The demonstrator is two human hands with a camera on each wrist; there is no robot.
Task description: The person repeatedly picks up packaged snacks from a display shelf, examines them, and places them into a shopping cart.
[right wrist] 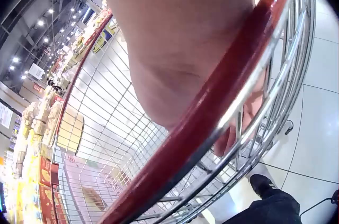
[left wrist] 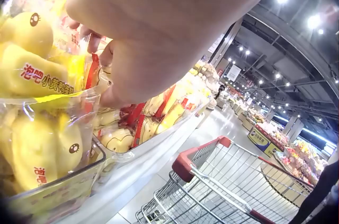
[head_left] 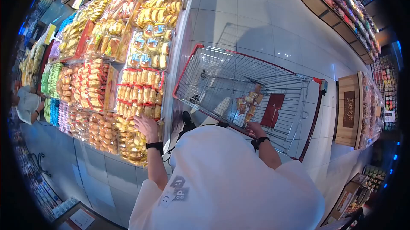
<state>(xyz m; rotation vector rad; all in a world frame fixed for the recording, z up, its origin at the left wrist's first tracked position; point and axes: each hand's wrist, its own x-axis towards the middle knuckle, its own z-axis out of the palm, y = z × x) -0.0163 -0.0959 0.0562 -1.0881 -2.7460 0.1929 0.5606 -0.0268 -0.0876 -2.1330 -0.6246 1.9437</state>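
Observation:
My left hand (head_left: 146, 128) reaches over the near end of a stand of packaged bread, fingers extended among yellow packs (head_left: 132, 142) and red-edged packs (head_left: 141, 88). In the left wrist view, its fingers and thumb lie beside a red-and-yellow wrapper (left wrist: 93, 70), next to bagged yellow cakes (left wrist: 39, 73) with printed eyes. My right hand (head_left: 255, 130) is at the near side of a shopping cart, by its red rail (right wrist: 212, 107). Loosely bent fingers show behind the wires, partly hidden by the rail. Several wrapped packs (head_left: 247, 104) lie in the cart (head_left: 213, 85) nearby.
The bread stand's pale edge (head_left: 177, 55) runs along the cart's left. A wooden display (head_left: 347, 109) stands beyond the cart handle (head_left: 314, 129), and a candy stand (head_left: 341, 14) at the upper right. Another person (head_left: 28, 104) is at the far left.

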